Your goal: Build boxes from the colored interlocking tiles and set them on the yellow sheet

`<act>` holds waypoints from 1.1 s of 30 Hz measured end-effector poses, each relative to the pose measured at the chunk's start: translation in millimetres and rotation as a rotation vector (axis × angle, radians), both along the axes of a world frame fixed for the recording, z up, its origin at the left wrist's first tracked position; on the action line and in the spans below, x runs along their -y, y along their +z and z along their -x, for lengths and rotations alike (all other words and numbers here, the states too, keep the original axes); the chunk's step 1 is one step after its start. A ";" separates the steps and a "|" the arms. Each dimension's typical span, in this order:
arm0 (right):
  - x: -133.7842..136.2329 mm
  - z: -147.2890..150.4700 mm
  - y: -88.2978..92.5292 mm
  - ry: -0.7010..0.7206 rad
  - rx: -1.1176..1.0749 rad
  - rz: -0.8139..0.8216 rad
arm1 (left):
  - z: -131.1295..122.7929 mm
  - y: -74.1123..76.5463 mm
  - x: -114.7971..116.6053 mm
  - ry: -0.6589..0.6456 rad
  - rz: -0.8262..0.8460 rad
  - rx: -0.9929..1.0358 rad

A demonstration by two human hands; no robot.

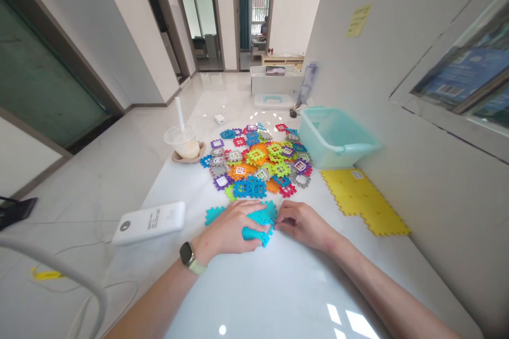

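Note:
Flat turquoise interlocking panels (pixel 265 215) with toothed edges lie on the white table before me. My left hand (pixel 234 226) is spread over them, its fingers on the far part and its thumb on the near part, gripping them. At their right edge my right hand (pixel 300 224) is closed in a pinch, the fingertips meeting the panel's edge. What exactly sits between those fingertips is partly hidden. Just beyond my hands is a pile of colourful interlocking pieces (pixel 258 156), with blue window-shaped pieces (pixel 249 188) at its near side.
A turquoise plastic bin (pixel 338 140) stands at right against the wall, with yellow toothed panels (pixel 360 198) before it. On the left are a drink cup with straw (pixel 183 140) in a cardboard holder and a white power bank (pixel 151 222) with a cable. A lidded box (pixel 274 100) sits farther back.

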State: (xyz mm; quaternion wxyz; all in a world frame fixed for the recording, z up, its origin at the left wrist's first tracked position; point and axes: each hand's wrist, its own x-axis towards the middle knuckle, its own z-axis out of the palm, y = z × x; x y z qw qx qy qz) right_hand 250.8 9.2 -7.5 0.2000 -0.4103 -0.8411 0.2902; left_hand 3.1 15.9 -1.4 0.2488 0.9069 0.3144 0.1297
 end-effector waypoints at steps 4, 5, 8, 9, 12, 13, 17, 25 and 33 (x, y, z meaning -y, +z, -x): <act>0.5 -0.5 1.5 -0.004 0.036 -0.002 | -2.5 -1.3 0.8 0.042 -0.007 0.003; 0.5 -1.0 2.1 -0.007 0.041 -0.001 | -2.6 -1.9 0.9 0.042 -0.004 0.003; 0.1 -2.9 4.5 -0.020 0.032 0.004 | -1.2 -4.5 0.3 0.025 0.036 0.031; 0.0 -3.0 5.5 -0.017 0.029 0.004 | -0.4 -5.5 0.0 0.022 0.048 0.045; 0.5 -0.7 8.7 0.019 0.041 0.012 | 1.7 -8.0 -0.4 0.031 0.041 0.064; 0.9 0.8 9.5 0.026 0.046 0.020 | 2.0 -8.6 -0.2 0.035 0.031 0.064; 2.2 6.7 10.1 -0.001 0.038 0.051 | 1.5 -9.4 0.6 0.052 0.037 0.063; -0.8 7.7 1.5 -0.023 0.018 0.038 | 1.1 -10.6 1.4 0.050 0.079 0.080; -0.7 2.1 3.8 0.000 0.013 0.063 | 6.0 -8.1 -1.7 0.041 0.094 0.055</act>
